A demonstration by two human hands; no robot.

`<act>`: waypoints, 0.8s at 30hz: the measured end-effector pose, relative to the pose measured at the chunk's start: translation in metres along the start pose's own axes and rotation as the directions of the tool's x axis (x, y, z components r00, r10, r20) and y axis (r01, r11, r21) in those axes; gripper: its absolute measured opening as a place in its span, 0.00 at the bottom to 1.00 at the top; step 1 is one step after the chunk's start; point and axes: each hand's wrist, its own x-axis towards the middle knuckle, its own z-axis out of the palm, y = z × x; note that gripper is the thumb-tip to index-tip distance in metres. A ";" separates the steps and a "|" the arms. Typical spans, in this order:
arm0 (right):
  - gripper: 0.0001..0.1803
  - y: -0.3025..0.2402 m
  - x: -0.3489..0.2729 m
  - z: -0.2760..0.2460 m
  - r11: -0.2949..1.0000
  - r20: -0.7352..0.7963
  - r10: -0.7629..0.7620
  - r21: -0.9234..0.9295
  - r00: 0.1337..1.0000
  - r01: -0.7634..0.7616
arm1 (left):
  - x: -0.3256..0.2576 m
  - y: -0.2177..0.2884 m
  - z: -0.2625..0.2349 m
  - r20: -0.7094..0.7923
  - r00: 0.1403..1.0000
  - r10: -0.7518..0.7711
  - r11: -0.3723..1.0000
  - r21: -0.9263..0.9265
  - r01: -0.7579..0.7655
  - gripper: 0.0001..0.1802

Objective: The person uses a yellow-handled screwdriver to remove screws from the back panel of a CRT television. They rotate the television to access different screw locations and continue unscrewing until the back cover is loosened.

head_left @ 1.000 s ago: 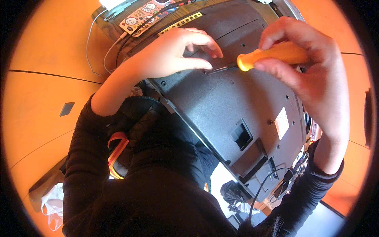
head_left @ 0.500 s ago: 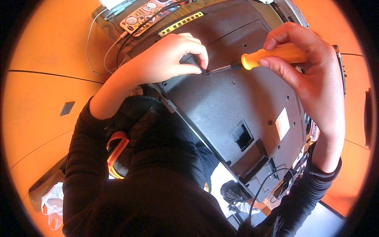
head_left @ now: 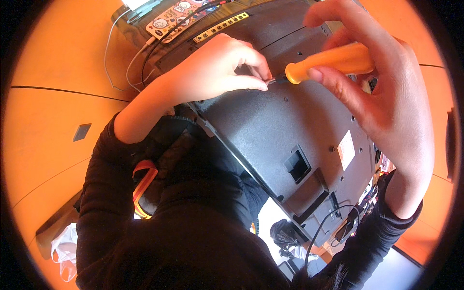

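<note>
On the black monitor back panel (head_left: 290, 125), which is lying tilted across my lap, I'm holding an orange-handled screwdriver (head_left: 328, 63) with my right hand (head_left: 382, 96), fingers wrapped around the handle. My left hand (head_left: 212, 72) is sitting just left of the handle, fingertips (head_left: 258, 83) pinching tight at the metal shaft near the tip. Up past the panel's top edge, a sticker-covered flat thing (head_left: 179, 17) and some white cables (head_left: 121, 58) are lying on the orange surface (head_left: 53, 111).
</note>
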 end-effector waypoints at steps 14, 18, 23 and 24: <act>0.10 0.001 0.000 -0.004 0.999 0.033 -0.044 0.033 0.998 0.043 | 0.001 0.007 -0.002 0.073 0.994 -0.087 0.994 -0.060 0.091 0.15; 0.10 0.003 0.000 -0.005 0.999 0.046 -0.037 0.030 0.998 0.036 | 0.001 0.007 -0.002 0.080 0.995 -0.060 0.992 -0.102 0.068 0.15; 0.10 0.002 -0.001 -0.008 0.997 0.071 0.011 0.081 0.997 -0.016 | 0.003 0.006 -0.004 0.099 0.991 -0.089 0.993 -0.064 0.096 0.15; 0.11 0.001 -0.001 -0.009 0.998 0.080 0.022 0.054 0.997 -0.026 | 0.003 0.006 -0.004 0.099 0.992 -0.074 0.993 -0.089 0.083 0.15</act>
